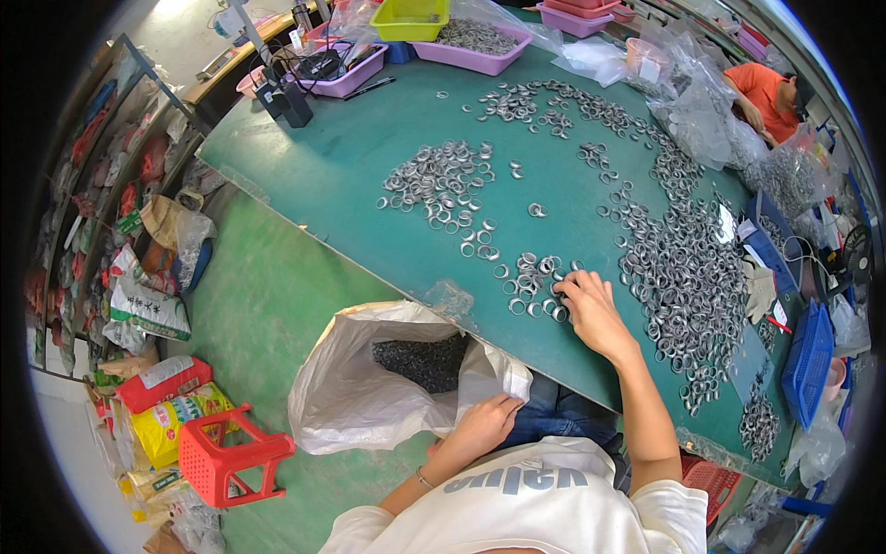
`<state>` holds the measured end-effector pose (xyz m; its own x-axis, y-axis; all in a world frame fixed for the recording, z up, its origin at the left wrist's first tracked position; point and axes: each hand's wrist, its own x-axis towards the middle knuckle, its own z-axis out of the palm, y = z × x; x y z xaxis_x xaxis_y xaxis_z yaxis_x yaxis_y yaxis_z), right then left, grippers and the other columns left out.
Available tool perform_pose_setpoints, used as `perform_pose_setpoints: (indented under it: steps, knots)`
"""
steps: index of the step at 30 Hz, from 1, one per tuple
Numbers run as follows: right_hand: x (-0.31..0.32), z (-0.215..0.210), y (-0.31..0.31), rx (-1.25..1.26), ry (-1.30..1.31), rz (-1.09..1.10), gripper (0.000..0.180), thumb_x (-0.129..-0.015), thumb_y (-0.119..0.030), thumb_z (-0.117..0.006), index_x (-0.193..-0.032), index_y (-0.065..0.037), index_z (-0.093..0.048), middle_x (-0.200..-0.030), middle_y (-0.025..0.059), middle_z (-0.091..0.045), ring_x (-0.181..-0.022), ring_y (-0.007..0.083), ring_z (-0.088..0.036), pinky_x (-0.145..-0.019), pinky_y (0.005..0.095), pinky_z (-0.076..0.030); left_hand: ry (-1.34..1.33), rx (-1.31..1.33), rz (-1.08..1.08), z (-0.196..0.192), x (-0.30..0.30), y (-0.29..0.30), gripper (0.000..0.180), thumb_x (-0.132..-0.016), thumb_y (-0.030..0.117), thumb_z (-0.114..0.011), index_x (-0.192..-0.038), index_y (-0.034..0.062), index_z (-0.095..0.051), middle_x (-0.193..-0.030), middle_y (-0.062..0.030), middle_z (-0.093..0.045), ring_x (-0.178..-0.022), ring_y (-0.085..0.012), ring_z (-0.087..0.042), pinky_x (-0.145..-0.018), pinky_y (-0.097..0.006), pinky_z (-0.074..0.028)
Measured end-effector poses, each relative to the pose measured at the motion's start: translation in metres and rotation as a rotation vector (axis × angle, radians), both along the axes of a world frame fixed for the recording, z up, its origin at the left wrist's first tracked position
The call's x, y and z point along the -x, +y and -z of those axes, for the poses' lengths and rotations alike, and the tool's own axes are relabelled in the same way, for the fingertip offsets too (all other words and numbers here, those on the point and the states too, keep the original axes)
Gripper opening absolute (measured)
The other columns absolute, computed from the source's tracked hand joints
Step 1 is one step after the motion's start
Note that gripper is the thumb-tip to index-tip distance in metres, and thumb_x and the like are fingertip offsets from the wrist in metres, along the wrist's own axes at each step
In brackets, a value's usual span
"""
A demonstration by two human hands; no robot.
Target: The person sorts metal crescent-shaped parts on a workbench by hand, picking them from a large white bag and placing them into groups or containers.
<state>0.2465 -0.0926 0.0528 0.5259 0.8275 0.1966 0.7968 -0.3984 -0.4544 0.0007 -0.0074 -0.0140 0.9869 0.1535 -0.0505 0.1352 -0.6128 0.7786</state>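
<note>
My right hand [593, 312] is over the green table, its fingers bent down and closed on grey metal rings at the edge of a small cluster [528, 284]. The fingertips partly hide which rings they hold. At the table's near edge, my left hand [487, 423] grips the rim of a white woven sack [346, 397]. The sack's mouth gapes open, and a dark heap of small pieces [420, 363] lies inside. A looser pile of rings [438, 180] sits farther left, and a large spread of rings [688, 286] covers the right side.
The green table [369, 240] has a worn edge. Pink trays [472, 51] and a yellow-green basket [409, 17] stand at the back. A red stool [231, 452] is on the floor at left, by stacked bags. Blue baskets [808, 365] stand at right; another person [771, 100] sits beyond.
</note>
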Motion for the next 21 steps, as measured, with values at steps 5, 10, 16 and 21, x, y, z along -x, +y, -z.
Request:
perform_pose_setpoints:
  steps: [5, 10, 16, 21]
  knots:
    - [-0.001, -0.009, 0.008, 0.06, -0.04, 0.015, 0.013, -0.081, -0.006, -0.065, -0.094, -0.005, -0.064, -0.097, 0.0089, -0.055, -0.098, 0.027, -0.051, -0.084, 0.0394, -0.035, -0.016, -0.002, 0.002, 0.001, 0.0, -0.001, 0.023, -0.087, 0.008, -0.057, -0.108, 0.0029, -0.064, -0.099, -0.0157, -0.065, -0.084, -0.0366, -0.064, -0.073, -0.044, -0.053]
    - [-0.006, -0.012, 0.002, -0.13, 0.005, 0.112, 0.009, -0.081, -0.009, -0.067, -0.086, -0.003, -0.062, -0.093, 0.0078, -0.055, -0.094, 0.0277, -0.052, -0.08, 0.04, -0.037, -0.011, 0.007, -0.002, 0.002, 0.0, 0.0, 0.022, -0.087, 0.009, -0.057, -0.108, 0.0033, -0.065, -0.099, -0.0157, -0.065, -0.083, -0.037, -0.064, -0.073, -0.044, -0.053]
    - [0.005, -0.001, -0.009, -0.033, -0.112, 0.12, 0.012, -0.077, -0.009, -0.071, -0.083, -0.002, -0.062, -0.09, 0.0085, -0.055, -0.091, 0.0279, -0.052, -0.078, 0.0404, -0.037, -0.002, -0.004, 0.001, 0.001, -0.002, 0.0, 0.022, -0.087, 0.009, -0.057, -0.107, 0.0036, -0.065, -0.099, -0.0155, -0.065, -0.083, -0.0369, -0.064, -0.072, -0.044, -0.053]
    - [0.006, -0.003, -0.002, -0.003, -0.098, 0.169, 0.011, -0.078, -0.007, -0.069, -0.084, -0.001, -0.062, -0.091, 0.01, -0.055, -0.092, 0.0285, -0.052, -0.081, 0.0407, -0.037, -0.012, 0.001, 0.002, 0.003, -0.001, 0.0, 0.022, -0.088, 0.009, -0.057, -0.107, 0.0036, -0.065, -0.099, -0.0154, -0.065, -0.083, -0.0369, -0.064, -0.073, -0.044, -0.053]
